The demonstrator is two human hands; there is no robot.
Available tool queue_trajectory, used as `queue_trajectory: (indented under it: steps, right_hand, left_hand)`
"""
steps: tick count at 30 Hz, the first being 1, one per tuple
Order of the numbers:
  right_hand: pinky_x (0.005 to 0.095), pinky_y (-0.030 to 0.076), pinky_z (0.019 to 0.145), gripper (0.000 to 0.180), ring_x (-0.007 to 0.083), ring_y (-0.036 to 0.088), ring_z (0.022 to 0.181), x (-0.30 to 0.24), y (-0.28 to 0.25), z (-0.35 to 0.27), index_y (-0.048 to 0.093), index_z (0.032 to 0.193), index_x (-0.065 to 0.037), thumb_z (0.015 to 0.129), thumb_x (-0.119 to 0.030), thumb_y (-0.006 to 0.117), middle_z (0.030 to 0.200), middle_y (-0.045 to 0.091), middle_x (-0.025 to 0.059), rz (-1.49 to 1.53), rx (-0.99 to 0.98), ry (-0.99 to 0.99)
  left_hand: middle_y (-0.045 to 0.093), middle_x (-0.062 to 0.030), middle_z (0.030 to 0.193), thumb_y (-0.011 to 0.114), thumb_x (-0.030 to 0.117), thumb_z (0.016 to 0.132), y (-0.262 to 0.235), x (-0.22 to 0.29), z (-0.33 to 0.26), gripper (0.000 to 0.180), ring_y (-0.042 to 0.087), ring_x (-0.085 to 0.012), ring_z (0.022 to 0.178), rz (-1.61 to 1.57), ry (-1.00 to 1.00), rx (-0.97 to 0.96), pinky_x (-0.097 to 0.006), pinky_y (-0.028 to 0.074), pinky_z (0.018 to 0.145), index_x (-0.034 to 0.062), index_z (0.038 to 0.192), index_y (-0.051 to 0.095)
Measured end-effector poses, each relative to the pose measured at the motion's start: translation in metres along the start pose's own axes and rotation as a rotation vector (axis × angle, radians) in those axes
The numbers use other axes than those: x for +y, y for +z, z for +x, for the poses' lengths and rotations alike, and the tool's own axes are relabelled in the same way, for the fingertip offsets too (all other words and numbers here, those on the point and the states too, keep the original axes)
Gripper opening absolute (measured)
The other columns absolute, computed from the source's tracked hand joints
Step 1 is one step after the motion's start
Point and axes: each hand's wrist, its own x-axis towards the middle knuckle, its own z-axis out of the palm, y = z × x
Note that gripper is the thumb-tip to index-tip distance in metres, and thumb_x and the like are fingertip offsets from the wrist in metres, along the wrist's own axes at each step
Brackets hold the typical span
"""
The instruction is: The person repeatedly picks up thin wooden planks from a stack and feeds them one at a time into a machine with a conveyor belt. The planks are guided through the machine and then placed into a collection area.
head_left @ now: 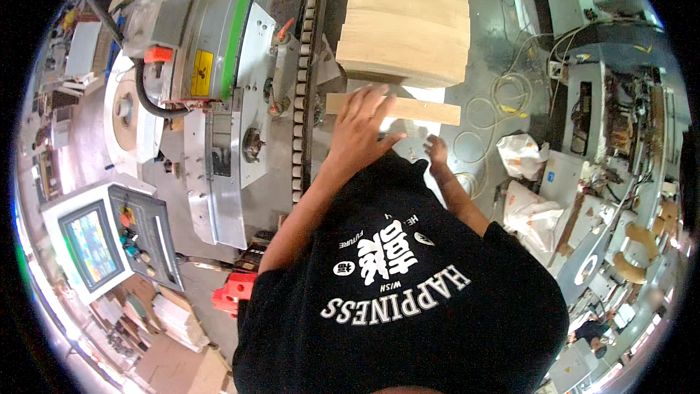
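A narrow pale wooden board [429,110] lies crosswise in front of me, just short of a large stack of similar boards [405,25]. My left hand [362,122] reaches over the left part of this single board, its fingers stretched out and slightly blurred at the tips. Whether its palm or fingertips touch the wood, I cannot tell. Below the board's right end is my right hand [436,152], apart from the wood, with loosely spread fingers and nothing seen in them.
Along the left runs a roller track [301,102] beside a machine with a green stripe [238,36]. A control panel with a screen [93,244] stands at the lower left. Coiled hose [510,95] and white sacks [523,156] lie to the right.
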Motion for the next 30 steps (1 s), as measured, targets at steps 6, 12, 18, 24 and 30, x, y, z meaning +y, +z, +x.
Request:
queue_trajectory:
  steps: [6,12,18,24,30]
  right_hand:
    - [0.0314,0.051,0.084,0.034,0.0206,0.067,0.091,-0.042,0.024,-0.075,0.066,0.125,-0.002,0.105,-0.029,0.061,0.112,0.072,0.0089,-0.144,-0.441,-0.014]
    - [0.0353,0.055,0.093,0.039,0.0229,0.070,0.103,-0.086,0.059,-0.109,0.067,0.128,-0.006,0.103,-0.036,0.071,0.113,0.075,0.0092,-0.655,-0.554,-0.121]
    - [0.0437,0.057,0.098,0.046,0.0334,0.074,0.111,-0.108,0.110,-0.128,0.067,0.133,-0.006,0.104,-0.041,0.069,0.122,0.076,0.0162,-1.182,-0.729,-0.560]
    - [0.0393,0.054,0.100,0.042,0.0233,0.070,0.112,-0.154,0.250,-0.203,0.064,0.139,-0.004,0.107,-0.030,0.067,0.121,0.074,0.0123,-0.971,-0.999,-0.411]
    - [0.0401,0.044,0.117,0.045,0.0245,0.060,0.135,-0.115,0.418,-0.237,0.059,0.148,-0.010,0.110,-0.034,0.059,0.145,0.062,0.0098,-0.637,-1.245,-0.116]
  left_hand:
    - [0.066,-0.0137,0.138,0.078,0.039,0.092,0.043,-0.020,0.006,0.064,0.058,-0.0328,0.135,0.061,0.002,-0.194,-0.050,0.038,0.123,0.0034,0.143,0.061]
    - [0.068,-0.0169,0.137,0.075,0.039,0.097,-0.015,-0.032,-0.021,0.054,0.063,-0.0316,0.128,-0.105,-0.174,0.000,-0.049,0.042,0.117,0.0059,0.138,0.066]
    - [0.075,-0.0156,0.115,0.065,0.040,0.108,-0.057,-0.109,-0.157,0.048,0.070,-0.0209,0.099,-1.122,-1.158,0.168,-0.036,0.056,0.083,-0.0019,0.131,0.068]
    - [0.070,-0.0156,0.105,0.075,0.047,0.097,-0.087,-0.158,-0.315,0.051,0.066,-0.0324,0.097,-0.226,-1.229,0.374,-0.045,0.053,0.088,0.0043,0.124,0.071]
    - [0.060,-0.0114,0.128,0.085,0.033,0.086,-0.114,-0.226,-0.392,0.056,0.054,-0.0348,0.123,0.388,-1.058,0.532,-0.050,0.042,0.108,0.0105,0.134,0.066]
